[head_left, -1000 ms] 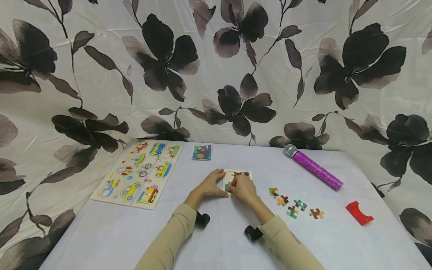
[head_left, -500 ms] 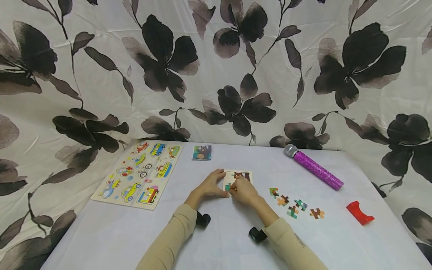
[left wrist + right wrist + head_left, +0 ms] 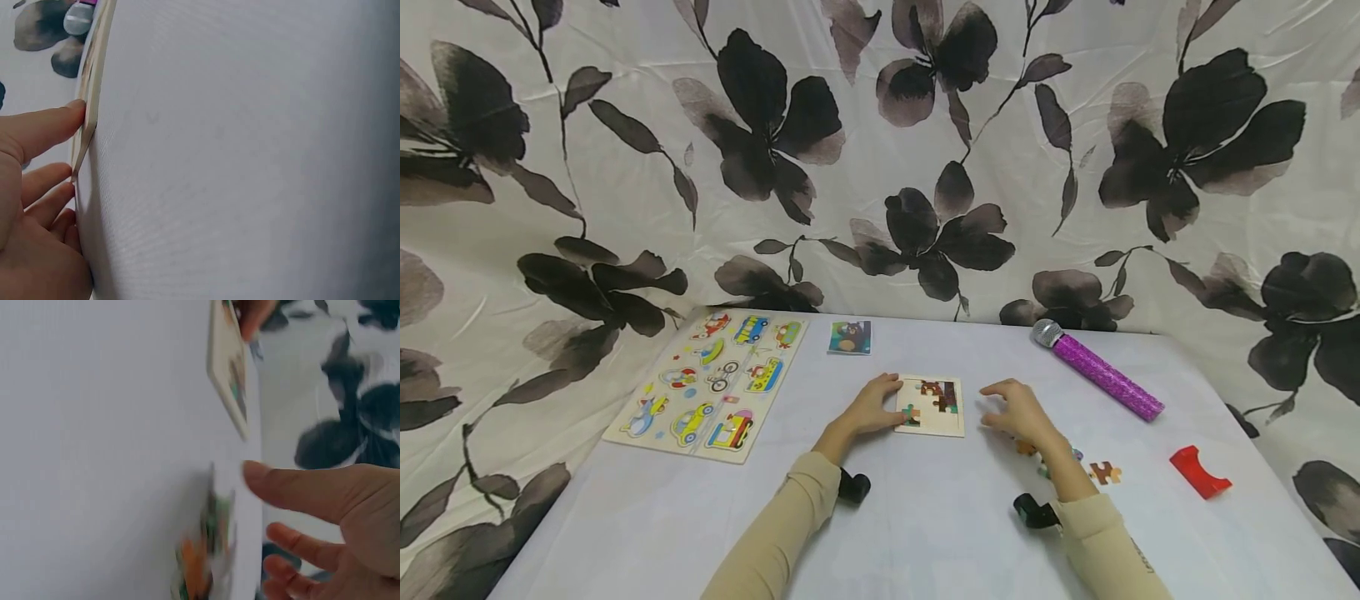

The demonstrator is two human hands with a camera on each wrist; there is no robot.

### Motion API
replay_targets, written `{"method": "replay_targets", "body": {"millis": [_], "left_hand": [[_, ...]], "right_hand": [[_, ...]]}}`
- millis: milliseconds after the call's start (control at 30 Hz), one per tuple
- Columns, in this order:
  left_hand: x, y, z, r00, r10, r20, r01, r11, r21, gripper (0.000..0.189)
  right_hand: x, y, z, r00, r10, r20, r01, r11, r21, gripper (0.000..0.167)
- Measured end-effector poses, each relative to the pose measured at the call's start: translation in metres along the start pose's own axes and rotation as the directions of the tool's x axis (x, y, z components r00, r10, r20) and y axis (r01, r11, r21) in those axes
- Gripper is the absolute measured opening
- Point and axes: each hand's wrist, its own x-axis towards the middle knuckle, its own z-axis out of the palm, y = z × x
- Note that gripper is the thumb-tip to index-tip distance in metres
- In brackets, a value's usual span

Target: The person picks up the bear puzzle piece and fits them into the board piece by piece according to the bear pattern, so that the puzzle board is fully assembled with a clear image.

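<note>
The person's left hand (image 3: 871,407) lay at the left edge of a small wooden puzzle board (image 3: 936,425), its fingers extended along the rim and its thumb resting on the frame. The board sat flat near the middle of the white-covered bench (image 3: 887,533), with joined brown pieces (image 3: 938,393) fitted toward its far right part and a green piece (image 3: 912,414) at the left, by the thumb. The right hand (image 3: 1021,412) hung just to the right of the board, its grip holding nothing, thumb and fingers parted. Loose jigsaw pieces (image 3: 1105,472) lay near that hand, some half hidden behind the forearm, and those seen from the right wrist were blurred. Beyond the board, a little to the left, I saw a small picture card (image 3: 850,338). A large vehicle board (image 3: 703,395) lay on the left, a glittery purple microphone (image 3: 1105,373) on the far right, and a red curved block (image 3: 1198,472) nearer on the right.
</note>
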Motion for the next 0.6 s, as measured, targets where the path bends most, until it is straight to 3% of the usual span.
{"method": "replay_targets", "body": {"millis": [100,200,300,467,600], "left_hand": [[0.000,0.001,0.000,1.000,-0.006,-0.003,0.006,1.000,-0.012,0.066],[-0.001,0.002,-0.001,1.000,-0.005,-0.003,0.005,1.000,-0.017,0.066],[-0.002,0.002,0.000,1.000,-0.001,-0.005,0.001,1.000,-0.020,0.066],[-0.001,0.002,0.001,1.000,0.009,-0.011,-0.010,1.000,-0.021,0.066],[-0.001,0.003,0.001,1.000,0.002,-0.014,-0.003,0.999,-0.040,0.066]], "right_hand": [[-0.010,0.018,-0.017,0.995,0.098,0.033,-0.096,0.993,-0.065,0.051],[-0.018,0.031,-0.027,0.985,0.144,0.098,-0.138,0.989,-0.059,0.052],[-0.022,0.041,-0.030,0.978,0.153,0.143,-0.154,0.988,-0.007,0.042],[-0.022,0.046,-0.029,0.979,0.151,0.136,-0.159,0.986,0.051,0.017],[-0.020,0.047,-0.027,0.985,0.108,0.135,-0.119,0.990,0.081,0.018]]}}
